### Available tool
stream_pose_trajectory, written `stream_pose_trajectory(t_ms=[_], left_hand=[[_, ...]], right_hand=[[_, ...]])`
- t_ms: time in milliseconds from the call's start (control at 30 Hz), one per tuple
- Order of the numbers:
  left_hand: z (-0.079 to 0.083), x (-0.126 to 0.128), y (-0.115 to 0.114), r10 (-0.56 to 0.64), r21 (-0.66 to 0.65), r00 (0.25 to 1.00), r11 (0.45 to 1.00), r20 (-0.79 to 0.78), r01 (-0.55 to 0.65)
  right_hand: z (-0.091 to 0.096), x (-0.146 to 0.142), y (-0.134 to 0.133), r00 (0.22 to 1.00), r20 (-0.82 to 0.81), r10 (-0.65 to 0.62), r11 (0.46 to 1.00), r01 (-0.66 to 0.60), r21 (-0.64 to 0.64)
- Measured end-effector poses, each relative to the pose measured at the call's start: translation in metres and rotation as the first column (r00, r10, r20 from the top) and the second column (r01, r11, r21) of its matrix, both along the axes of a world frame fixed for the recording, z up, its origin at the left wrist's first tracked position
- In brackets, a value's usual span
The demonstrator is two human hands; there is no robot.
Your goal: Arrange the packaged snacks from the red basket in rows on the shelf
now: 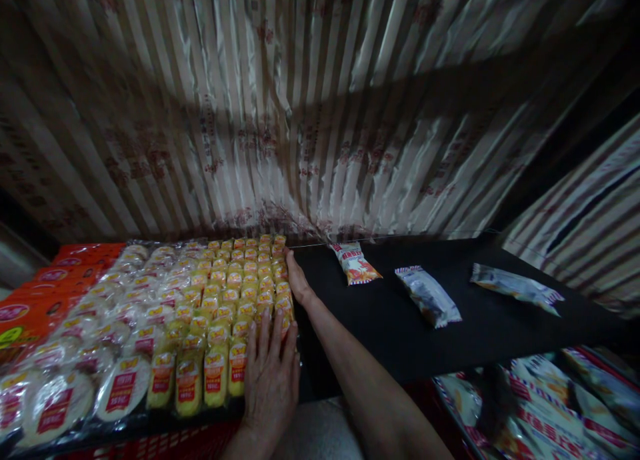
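Rows of small yellow wrapped cakes stand packed together on the black shelf. My left hand lies with fingers stretched flat against the front right corner of these rows. Farther back, my right hand presses along their right side, its fingers extended and partly hidden behind the wrist. Neither hand is wrapped around a single cake. Left of the yellow rows sit several rows of round white wrapped pastries with red labels.
Orange packages lie at the far left. On the black shelf top are a red-and-white snack packet, a silvery packet and another packet. A crate of snack packets stands lower right. Striped sheeting hangs behind.
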State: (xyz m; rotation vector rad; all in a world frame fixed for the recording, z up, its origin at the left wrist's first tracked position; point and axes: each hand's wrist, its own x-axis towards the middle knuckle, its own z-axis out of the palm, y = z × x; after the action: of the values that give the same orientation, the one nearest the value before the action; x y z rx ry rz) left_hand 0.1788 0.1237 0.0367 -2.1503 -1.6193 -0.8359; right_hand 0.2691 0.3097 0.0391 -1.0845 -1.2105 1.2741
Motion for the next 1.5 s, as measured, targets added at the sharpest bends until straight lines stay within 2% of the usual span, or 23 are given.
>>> stream_pose_trajectory(t_ms=[200, 400, 600, 867, 1033, 1200, 1500], left_hand=[[0.002, 0.000, -0.002, -0.023, -0.020, 1.000, 1.000, 0.010, 0.023], [-0.001, 0.000, -0.012, -0.027, -0.012, 0.999, 1.000, 0.030, 0.027], [0.002, -0.003, -0.017, -0.019, -0.021, 0.999, 1.000, 0.027, 0.020], [-0.002, -0.001, -0.009, -0.033, 0.046, 0.999, 0.998, 0.006, 0.032], [-0.006, -0.001, -0.002, -0.033, 0.068, 0.999, 0.997, 0.001, 0.033], [-0.008, -0.004, -0.002, -0.042, 0.069, 0.999, 0.997, -0.002, 0.042], [-0.008, -0.001, -0.003, -0.034, 0.043, 0.999, 0.998, 0.009, 0.033]], right_hand=[[0.007, 0.009, -0.018, 0.997, 0.049, -0.060, 0.997, 0.058, 0.046], [-0.003, 0.024, -0.027, 0.993, 0.071, -0.098, 0.995, 0.098, 0.006], [-0.004, 0.023, -0.004, 0.995, -0.003, -0.104, 0.993, 0.104, -0.049], [0.000, 0.019, 0.046, 0.993, -0.034, -0.117, 0.991, 0.114, -0.076], [0.001, 0.019, 0.068, 0.995, -0.040, -0.096, 0.993, 0.093, -0.073], [0.002, 0.012, 0.073, 0.999, -0.027, -0.045, 0.996, 0.043, -0.083], [0.003, 0.005, 0.063, 1.000, -0.006, 0.029, 0.998, -0.029, -0.055]])
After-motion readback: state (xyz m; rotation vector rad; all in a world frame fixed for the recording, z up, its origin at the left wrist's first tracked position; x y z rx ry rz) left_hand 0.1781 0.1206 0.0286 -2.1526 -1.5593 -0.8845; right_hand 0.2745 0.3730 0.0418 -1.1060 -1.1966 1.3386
